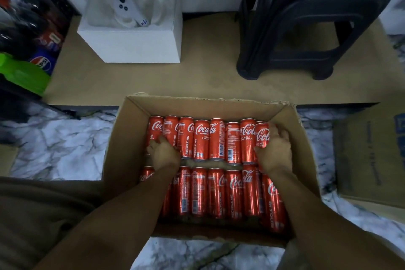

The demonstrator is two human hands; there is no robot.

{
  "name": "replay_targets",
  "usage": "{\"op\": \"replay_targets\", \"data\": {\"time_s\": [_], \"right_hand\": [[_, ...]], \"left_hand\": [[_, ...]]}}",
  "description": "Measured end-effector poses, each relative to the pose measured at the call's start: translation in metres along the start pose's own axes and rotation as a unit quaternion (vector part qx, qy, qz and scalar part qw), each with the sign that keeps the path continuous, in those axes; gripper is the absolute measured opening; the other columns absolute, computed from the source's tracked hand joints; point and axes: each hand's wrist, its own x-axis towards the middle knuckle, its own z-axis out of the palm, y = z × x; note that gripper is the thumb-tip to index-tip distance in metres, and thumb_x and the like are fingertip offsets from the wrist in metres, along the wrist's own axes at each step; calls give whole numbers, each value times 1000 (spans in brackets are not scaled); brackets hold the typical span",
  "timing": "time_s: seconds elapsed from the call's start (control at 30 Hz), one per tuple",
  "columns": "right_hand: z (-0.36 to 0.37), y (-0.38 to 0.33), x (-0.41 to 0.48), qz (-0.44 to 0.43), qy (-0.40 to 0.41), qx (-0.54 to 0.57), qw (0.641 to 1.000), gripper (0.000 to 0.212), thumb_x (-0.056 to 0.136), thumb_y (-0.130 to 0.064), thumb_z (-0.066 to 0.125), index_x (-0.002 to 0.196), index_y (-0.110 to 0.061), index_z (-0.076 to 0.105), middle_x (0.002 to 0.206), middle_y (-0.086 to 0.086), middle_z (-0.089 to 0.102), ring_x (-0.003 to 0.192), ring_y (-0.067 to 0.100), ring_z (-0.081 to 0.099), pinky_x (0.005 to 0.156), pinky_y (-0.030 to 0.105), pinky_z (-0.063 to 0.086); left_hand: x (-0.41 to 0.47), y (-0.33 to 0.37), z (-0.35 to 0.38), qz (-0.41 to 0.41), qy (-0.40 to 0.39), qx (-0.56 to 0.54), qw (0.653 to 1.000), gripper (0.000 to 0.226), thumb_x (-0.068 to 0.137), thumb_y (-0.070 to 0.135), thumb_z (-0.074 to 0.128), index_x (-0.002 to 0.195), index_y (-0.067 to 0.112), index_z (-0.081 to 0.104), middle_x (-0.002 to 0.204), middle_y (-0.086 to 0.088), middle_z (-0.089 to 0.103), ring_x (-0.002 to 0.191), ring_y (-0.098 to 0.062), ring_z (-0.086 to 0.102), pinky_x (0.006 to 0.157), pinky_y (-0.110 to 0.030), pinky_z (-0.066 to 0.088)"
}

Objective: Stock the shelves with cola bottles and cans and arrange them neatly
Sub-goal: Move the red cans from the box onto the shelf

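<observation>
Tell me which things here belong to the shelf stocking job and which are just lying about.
Job: cola cans, their cardboard box, left hand and right hand gripping cans, Pepsi bottles.
Lying about: white box, white controllers, black stools, green object, second carton.

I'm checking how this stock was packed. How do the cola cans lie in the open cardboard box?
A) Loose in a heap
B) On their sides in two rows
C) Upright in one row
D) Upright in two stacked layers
B: the red cans lie on their sides in a far row and a near row inside the cardboard box, the left hand and right hand at the far row's ends.
</observation>
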Motion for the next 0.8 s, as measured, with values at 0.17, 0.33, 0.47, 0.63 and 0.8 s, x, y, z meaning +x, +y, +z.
{"op": "replay_targets", "data": {"time_s": [0.17, 0.33, 0.47, 0.63, 0.8], "right_hand": [[-15, -4, -2, 8, -49, 80, 996, 92, 79, -18, 86, 155, -21, 36, 144, 11, 55, 130, 28, 54, 111, 39, 39], [-13, -16, -5, 24, -125, 122, 984, 99, 73, -16, 89, 155, -33, 34, 144, 4, 55, 129, 24, 56, 109, 49, 46], [-8, -26, -1, 11, -148, 125, 981, 102, 71, -13, 91, 154, -34, 35, 145, 3, 56, 130, 22, 55, 108, 42, 46], [3, -30, -2, -5, -164, 118, 979, 103, 71, -15, 91, 156, -31, 34, 144, 2, 57, 131, 23, 54, 110, 43, 46], [6, -33, -6, -26, -192, 118, 974, 105, 71, -13, 90, 157, -32, 32, 149, 3, 52, 137, 24, 50, 112, 49, 43]], "left_hand": [[10, -7, -5, -15, -21, -39, 999, 54, 85, 20, 74, 133, 4, 53, 141, -26, 40, 128, -45, 41, 111, -50, 37], [-13, -35, -2, -43, -40, -128, 990, 55, 86, 15, 74, 136, 4, 54, 138, -24, 40, 125, -44, 47, 111, -51, 38], [-13, -40, -7, -44, -52, -144, 987, 56, 82, 21, 79, 132, 7, 58, 134, -21, 46, 120, -41, 51, 107, -49, 43], [-16, -33, -7, -46, -70, -135, 987, 69, 78, 20, 84, 135, 3, 49, 136, -22, 40, 115, -43, 55, 104, -50, 47], [-23, -29, -12, -32, -38, -144, 988, 72, 82, 17, 80, 144, 11, 44, 136, -24, 42, 116, -43, 57, 105, -50, 45]]}}
